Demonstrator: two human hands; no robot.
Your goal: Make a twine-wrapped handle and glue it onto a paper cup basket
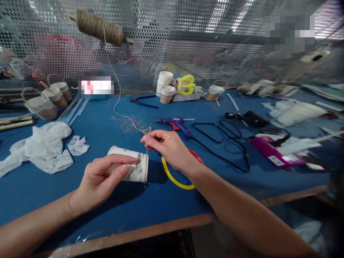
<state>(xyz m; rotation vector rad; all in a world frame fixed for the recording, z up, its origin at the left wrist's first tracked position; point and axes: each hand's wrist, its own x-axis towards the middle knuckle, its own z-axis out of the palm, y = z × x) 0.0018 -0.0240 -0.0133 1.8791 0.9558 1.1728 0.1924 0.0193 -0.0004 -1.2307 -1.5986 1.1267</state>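
On its side above the blue tabletop lies a white paper cup (140, 168) with grey printing, gripped by my left hand (99, 179), thumb and fingers around its wall. My right hand (163, 145) pinches a length of brown twine (126, 116) at the cup's right end, where one turn of it runs along the edge. From there the twine leads back and up to a large spool (99, 28) hung before the perforated metal screen. Beneath my right wrist is a yellow and red ring-shaped handle (177, 182), partly hidden.
A blue glue gun (178, 124) with a black cord lies behind my right hand. Pliers (145, 101) are farther back. White lace (44, 147) is heaped at left, near several twine-wrapped cups (44, 107). A purple device (276, 152) sits at right. The table's wooden edge (150, 231) runs in front.
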